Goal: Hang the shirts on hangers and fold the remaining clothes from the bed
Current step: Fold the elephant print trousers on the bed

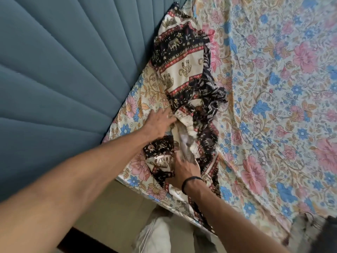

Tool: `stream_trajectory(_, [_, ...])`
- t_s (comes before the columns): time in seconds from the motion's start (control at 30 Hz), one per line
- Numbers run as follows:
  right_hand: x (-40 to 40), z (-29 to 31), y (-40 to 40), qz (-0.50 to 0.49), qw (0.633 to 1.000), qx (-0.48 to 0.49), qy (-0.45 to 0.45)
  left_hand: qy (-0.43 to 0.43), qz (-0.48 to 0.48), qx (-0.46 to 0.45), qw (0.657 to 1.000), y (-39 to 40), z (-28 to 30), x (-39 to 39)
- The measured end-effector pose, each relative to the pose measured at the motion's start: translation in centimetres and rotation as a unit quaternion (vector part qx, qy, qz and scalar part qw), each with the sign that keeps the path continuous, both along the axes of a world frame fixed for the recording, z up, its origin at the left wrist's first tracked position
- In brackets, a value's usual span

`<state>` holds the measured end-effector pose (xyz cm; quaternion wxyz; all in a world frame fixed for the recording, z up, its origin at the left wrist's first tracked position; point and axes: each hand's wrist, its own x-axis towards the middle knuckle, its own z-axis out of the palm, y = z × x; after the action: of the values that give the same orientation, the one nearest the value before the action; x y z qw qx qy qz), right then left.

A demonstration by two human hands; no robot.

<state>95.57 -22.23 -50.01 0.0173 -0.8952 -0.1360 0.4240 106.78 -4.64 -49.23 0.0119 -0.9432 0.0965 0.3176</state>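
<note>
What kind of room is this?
Most likely a bedroom. There is a bed with a floral cotton bedsheet, a padded blue fabric headboard beside it, and a crumpled elephant-print garment lying on the sheet.

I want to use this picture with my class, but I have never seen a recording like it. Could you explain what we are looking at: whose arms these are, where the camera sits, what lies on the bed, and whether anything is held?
There is no machine here. The single picture comes from a camera worn on a person's head, looking forward and down, so the two bare arms are the wearer's own. The bed is covered by a floral sheet, with a padded blue headboard beside it. On the sheet lies one crumpled elephant-print garment in black, cream and red. The left hand rests on its bunched middle; its fingertips are blurred, so a grip is unclear. The right hand, with a dark band at the wrist, presses on the garment's lower part; its fingertips are hidden in the cloth. No hanger is visible.
</note>
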Motion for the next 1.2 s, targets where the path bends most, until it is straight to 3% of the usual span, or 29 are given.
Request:
stream_trajectory(0.1, [-0.7,5.2,-3.8,-0.002,0.999,0.045,-0.008,-0.029,-0.026,0.067,0.997,1.7,1.0,0.7])
stream_trajectory(0.23, [3.0,15.8,-11.2,0.119,0.987,0.077,-0.079,-0.044,-0.083,0.107,0.99,3.7,6.4,1.3])
stream_trajectory(0.3, [5.8,20.9,-15.4,0.142,0.972,0.109,-0.149,-0.086,-0.138,0.06,0.985,5.3,10.9,1.6])
stream_trajectory(0.4, [10.6,28.2,-20.1,0.114,0.943,0.201,-0.238,-0.166,-0.173,-0.111,0.964,7.4,20.2,1.9])
stream_trajectory(0.53, [17.0,37.8,-19.5,0.06,0.92,0.273,-0.275,-0.184,-0.075,-0.218,0.955,8.4,34.3,2.3])
stream_trajectory(0.63, [19.4,46.1,-18.2,0.078,0.9,0.307,-0.3,-0.228,0.013,-0.267,0.936,6.6,48.7,-0.7])
stream_trajectory(0.7, [20.5,51.5,-16.2,0.126,0.868,0.348,-0.331,-0.257,0.093,-0.382,0.883,5.2,56.9,-3.4])
stream_trajectory(0.77, [20.7,56.3,-14.9,0.151,0.831,0.419,-0.335,-0.277,0.128,-0.533,0.789,3.2,63.7,-6.3])
stream_trajectory(0.83, [21.1,61.9,-14.1,0.159,0.779,0.49,-0.358,-0.312,0.128,-0.623,0.706,1.0,70.0,-8.8])
stream_trajectory(0.9, [21.9,67.2,-13.1,0.157,0.721,0.556,-0.382,-0.347,0.135,-0.661,0.651,-0.8,75.4,-10.8])
stream_trajectory(0.97, [22.4,72.2,-12.3,0.131,0.664,0.624,-0.39,-0.41,0.165,-0.625,0.643,-2.0,80.1,-12.8])
stream_trajectory(1.0, [22.3,76.0,-12.0,0.12,0.638,0.654,-0.388,-0.475,0.163,-0.535,0.679,-2.1,83.4,-13.8])
stream_trajectory(1.03, [22.7,76.4,-11.5,0.107,0.64,0.668,-0.364,-0.51,0.155,-0.407,0.741,-1.0,83.6,-13.6])
stream_trajectory(1.07, [22.5,79.2,-11.5,0.1,0.632,0.679,-0.359,-0.537,0.125,-0.231,0.802,-0.3,85.8,-14.0])
stream_trajectory(1.1, [22.4,80.9,-11.5,0.112,0.641,0.678,-0.342,-0.522,0.104,-0.069,0.844,0.4,87.0,-14.4])
stream_trajectory(1.17, [21.8,83.9,-12.1,0.171,0.681,0.649,-0.292,-0.507,0.083,0.117,0.85,1.9,89.2,-15.5])
stream_trajectory(1.2, [21.1,85.4,-12.2,0.208,0.695,0.636,-0.263,-0.51,0.081,0.154,0.842,2.1,90.5,-16.4])
